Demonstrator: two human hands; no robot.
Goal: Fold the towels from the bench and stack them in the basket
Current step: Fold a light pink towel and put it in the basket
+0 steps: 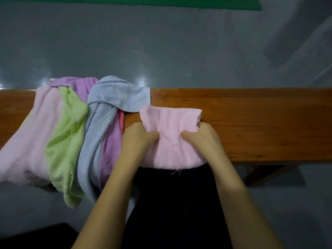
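A small pink towel lies bunched on the wooden bench, its near edge hanging over the front. My left hand grips its left side with the fingers tucked under the cloth. My right hand grips its right side the same way. A heap of unfolded towels drapes over the bench to the left: a large pink one, a green one, a blue one and a purple one. No basket is in view.
The bench runs across the frame, with bare wood to the right of my hands. Behind it is a grey glossy floor and a green strip at the top. A bench leg shows below right.
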